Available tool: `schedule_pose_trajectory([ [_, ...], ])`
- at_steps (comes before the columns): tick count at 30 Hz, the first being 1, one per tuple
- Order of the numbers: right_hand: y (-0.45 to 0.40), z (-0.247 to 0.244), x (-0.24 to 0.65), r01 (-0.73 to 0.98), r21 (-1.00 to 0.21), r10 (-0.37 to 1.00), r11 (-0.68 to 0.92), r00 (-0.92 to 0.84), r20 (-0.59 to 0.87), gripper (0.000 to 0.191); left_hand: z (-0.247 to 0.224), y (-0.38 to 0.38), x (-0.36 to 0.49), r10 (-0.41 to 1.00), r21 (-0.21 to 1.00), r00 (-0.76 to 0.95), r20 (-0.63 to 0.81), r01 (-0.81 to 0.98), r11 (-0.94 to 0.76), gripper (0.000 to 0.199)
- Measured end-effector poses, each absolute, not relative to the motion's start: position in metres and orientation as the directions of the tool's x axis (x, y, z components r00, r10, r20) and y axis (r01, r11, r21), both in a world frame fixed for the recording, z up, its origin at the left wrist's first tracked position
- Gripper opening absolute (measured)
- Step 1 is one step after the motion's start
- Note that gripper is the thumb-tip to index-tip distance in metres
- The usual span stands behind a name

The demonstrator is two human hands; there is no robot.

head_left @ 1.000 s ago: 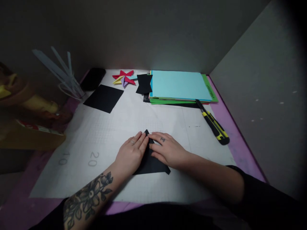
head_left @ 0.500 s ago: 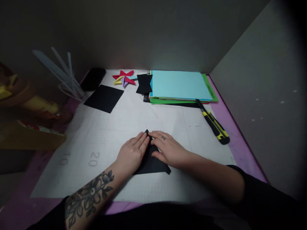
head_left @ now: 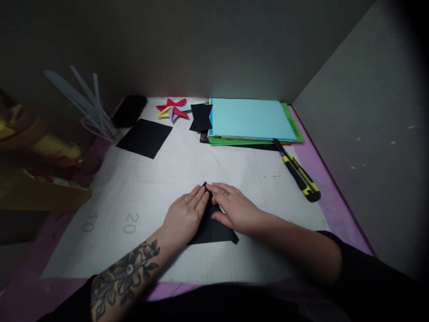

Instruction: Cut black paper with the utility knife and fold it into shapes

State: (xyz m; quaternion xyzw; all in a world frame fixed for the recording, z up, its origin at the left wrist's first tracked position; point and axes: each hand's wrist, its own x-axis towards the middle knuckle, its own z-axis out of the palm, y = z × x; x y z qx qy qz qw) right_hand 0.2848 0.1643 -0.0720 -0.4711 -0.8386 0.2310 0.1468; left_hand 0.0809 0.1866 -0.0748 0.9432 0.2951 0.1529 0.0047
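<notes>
A partly folded sheet of black paper [head_left: 214,230] lies flat on the white sheet in front of me, its narrow tip pointing away. My left hand [head_left: 185,213] lies over its left side, fingers together and pressing near the tip. From the right, my right hand [head_left: 236,209] bends over the paper, its fingertips at the tip beside my left fingers and its thumb on the black surface. Part of the paper is hidden under my left hand. A small fold sticks out at the lower right corner.
Behind are a black square [head_left: 145,137], a phone [head_left: 129,111], folded paper stars [head_left: 172,110], a notched black piece [head_left: 201,117] and a coloured paper stack [head_left: 251,118]. A yellow-black cutter [head_left: 298,172] lies right; a cup of strips [head_left: 100,127] and a box [head_left: 43,192] stand left.
My right fingers have shifted very slightly at the tip of the black paper. My left hand stays in place on it.
</notes>
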Motion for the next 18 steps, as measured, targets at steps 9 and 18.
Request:
schedule_pose_trajectory([
  [9,0.167,-0.068,0.284,0.732,-0.517,0.857,0.443,-0.516,0.003,0.026,-0.076,0.189,0.080,0.604,0.164,0.759,0.244,0.582,-0.797,0.034],
  [18,0.167,-0.067,0.285,0.736,-0.510,0.858,0.444,-0.514,0.006,0.023,-0.070,0.198,0.075,0.620,0.402,0.727,0.295,0.494,-0.771,0.017],
])
